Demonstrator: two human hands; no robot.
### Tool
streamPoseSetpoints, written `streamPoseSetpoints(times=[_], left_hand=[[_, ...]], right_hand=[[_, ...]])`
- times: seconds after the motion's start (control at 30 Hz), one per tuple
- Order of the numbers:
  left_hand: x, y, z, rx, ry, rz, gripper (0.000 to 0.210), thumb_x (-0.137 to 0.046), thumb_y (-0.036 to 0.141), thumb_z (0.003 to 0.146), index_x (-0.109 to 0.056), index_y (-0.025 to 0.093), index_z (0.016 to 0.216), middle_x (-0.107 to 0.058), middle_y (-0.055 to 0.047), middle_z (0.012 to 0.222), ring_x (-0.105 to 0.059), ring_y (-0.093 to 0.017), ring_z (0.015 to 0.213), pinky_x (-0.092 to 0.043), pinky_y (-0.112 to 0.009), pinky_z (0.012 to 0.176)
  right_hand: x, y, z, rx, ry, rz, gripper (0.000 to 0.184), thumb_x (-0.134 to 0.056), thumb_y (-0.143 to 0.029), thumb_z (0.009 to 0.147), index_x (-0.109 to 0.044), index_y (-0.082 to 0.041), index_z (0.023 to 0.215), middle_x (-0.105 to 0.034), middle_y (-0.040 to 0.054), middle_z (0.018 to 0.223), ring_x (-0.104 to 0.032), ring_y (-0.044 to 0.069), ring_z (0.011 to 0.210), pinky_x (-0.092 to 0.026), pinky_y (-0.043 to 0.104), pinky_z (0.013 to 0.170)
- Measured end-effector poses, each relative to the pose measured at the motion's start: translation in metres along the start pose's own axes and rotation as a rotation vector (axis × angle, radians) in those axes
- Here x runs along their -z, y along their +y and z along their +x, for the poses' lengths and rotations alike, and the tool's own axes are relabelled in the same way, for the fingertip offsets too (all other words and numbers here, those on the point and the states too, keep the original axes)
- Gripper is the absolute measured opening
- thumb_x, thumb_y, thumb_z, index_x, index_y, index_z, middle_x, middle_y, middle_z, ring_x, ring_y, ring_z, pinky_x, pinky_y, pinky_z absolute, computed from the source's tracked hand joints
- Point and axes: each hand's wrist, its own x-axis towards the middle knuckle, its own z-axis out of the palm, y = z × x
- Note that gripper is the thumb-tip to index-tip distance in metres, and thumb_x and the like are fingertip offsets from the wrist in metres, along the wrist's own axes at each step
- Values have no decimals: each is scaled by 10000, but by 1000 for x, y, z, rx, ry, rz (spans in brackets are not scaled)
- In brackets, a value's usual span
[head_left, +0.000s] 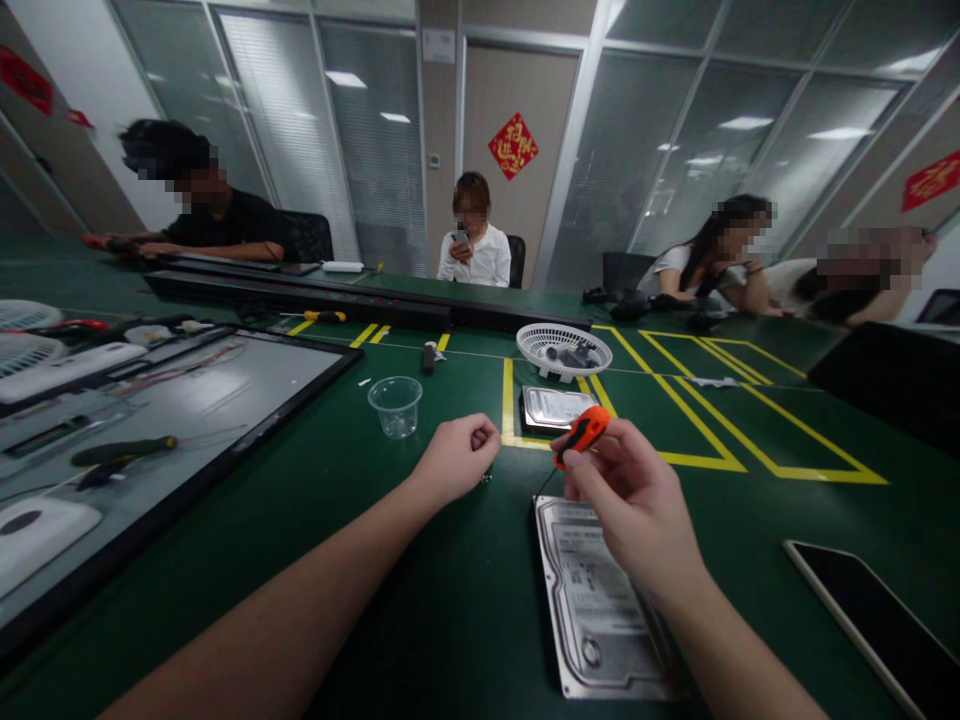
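My right hand [637, 490] grips an orange and black screwdriver [583, 435] by its handle. Its thin shaft slants down to the far left corner of a silver hard drive [589, 580], which lies label side up on the green table. My left hand [459, 455] rests to the left of the drive with its fingers curled closed; whatever is inside them, if anything, is hidden. A few small screws [487, 478] lie on the table just under that hand. Farther back, a second hard drive [551, 407] lies inside a yellow tape outline.
A clear plastic cup [396, 405] stands left of my left hand. Behind the second drive is a white basket [564, 345] with dark parts. A phone [874, 620] lies at right, a large flat panel [187, 430] with tools at left. Several people sit across the table.
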Motion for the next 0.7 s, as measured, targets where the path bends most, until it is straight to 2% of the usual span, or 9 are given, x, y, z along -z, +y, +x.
streamPoseSetpoints(times=[0.1, 0.2, 0.3, 0.4, 0.47, 0.63, 0.7], left_hand=[[1, 1, 0, 7, 1, -1, 179, -578, 309, 888, -696, 183, 842, -684, -18, 764, -616, -165, 704, -434, -275, 635], [1, 1, 0, 10, 0, 4, 180, -581, 314, 887, -699, 186, 841, -688, -20, 767, -620, -170, 709, -438, -279, 638], [1, 0, 0, 13, -2, 3, 177, -583, 314, 887, -698, 187, 844, -690, -21, 770, -623, -172, 713, -439, -280, 641], [1, 0, 0, 12, 1, 3, 176, -583, 310, 886, -698, 186, 840, -691, -22, 769, -622, -170, 710, -438, -277, 642], [0, 0, 0, 3, 4, 5, 177, -583, 307, 886, -699, 183, 834, -690, -21, 764, -621, -168, 707, -438, -276, 643], [0, 0, 0, 0, 2, 3, 181, -580, 310, 887, -699, 182, 841, -688, -21, 763, -618, -168, 705, -435, -273, 637], [0, -1, 0, 6, 0, 0, 180, -580, 313, 888, -699, 185, 845, -687, -19, 765, -618, -168, 704, -435, -273, 634]], right_hand=[[0, 1, 1, -6, 12, -17, 171, -718, -249, 927, -573, -231, 1015, -600, -35, 681, -577, 145, 591, -459, 297, 581], [0, 2, 1, -7, 14, 16, 214, -734, -241, 915, -530, -251, 979, -554, -59, 662, -582, 145, 587, -473, 299, 586], [-1, 0, 1, 2, 8, 45, 186, -708, -244, 930, -557, -257, 1036, -604, -34, 747, -586, 140, 599, -482, 300, 585], [-1, -3, 1, 3, -4, 36, 167, -651, -269, 960, -601, -248, 1118, -686, 27, 921, -601, 140, 613, -495, 311, 585], [0, -4, 1, 1, 1, 11, 168, -652, -279, 959, -614, -237, 1117, -694, 39, 948, -608, 141, 616, -498, 313, 585], [0, 1, 1, 0, 18, -15, 179, -728, -258, 923, -569, -240, 1005, -600, -41, 665, -573, 142, 569, -459, 290, 562], [0, 3, 1, -2, 22, -8, 190, -731, -245, 925, -549, -246, 976, -584, -53, 635, -570, 138, 560, -448, 282, 555]])
